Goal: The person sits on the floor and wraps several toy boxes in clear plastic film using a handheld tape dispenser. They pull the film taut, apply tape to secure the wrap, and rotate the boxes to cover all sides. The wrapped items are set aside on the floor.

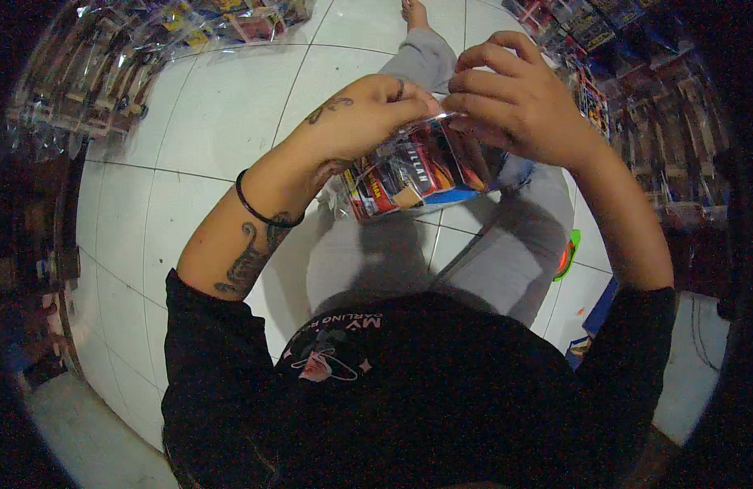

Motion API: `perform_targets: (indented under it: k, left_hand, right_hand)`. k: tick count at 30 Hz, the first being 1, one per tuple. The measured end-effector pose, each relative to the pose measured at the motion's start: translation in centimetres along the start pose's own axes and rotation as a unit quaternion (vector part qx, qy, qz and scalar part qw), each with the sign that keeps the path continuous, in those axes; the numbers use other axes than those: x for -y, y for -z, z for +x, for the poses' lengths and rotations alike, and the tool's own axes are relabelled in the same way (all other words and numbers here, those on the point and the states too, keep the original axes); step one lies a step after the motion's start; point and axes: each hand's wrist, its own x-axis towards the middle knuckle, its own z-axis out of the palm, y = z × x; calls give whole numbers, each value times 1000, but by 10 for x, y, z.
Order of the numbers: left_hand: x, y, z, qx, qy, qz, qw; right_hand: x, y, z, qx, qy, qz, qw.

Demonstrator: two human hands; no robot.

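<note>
A clear plastic bag (344, 200) hangs above my lap, with colourful printed card packages in red, black, orange and blue (417, 167) inside it. My left hand (390, 107) is closed, its thumb and fingers pinching the bag's upper edge. My right hand (515, 102) meets it at the same edge, fingers curled over the plastic and closed on it. The tips of the right fingers are partly hidden, as is the far side of the bag. A black band circles my left forearm.
Rows of plastic-wrapped packages (91, 90) line the left and far left, with more packages (653, 138) along the right. A green and orange object (567, 254) lies on the white tiled floor (221, 106) beside my right leg. Blue pieces (592, 322) lie nearer.
</note>
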Motion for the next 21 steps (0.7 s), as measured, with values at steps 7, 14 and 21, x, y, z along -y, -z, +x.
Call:
perform_targets:
  k: [7,14,21]
  left_hand:
    - [7,-16,-12,-210,-275,449,824]
    - [1,-25,-12,-252,-331,477,774]
    - [-2,-15,-22,-227,-284,451,816]
  right_hand:
    - [1,-2,-1,20,-14,64,998]
    - [-7,10,6,65,-24,81,994]
    - [-8,-4,10,81,-4,99,992]
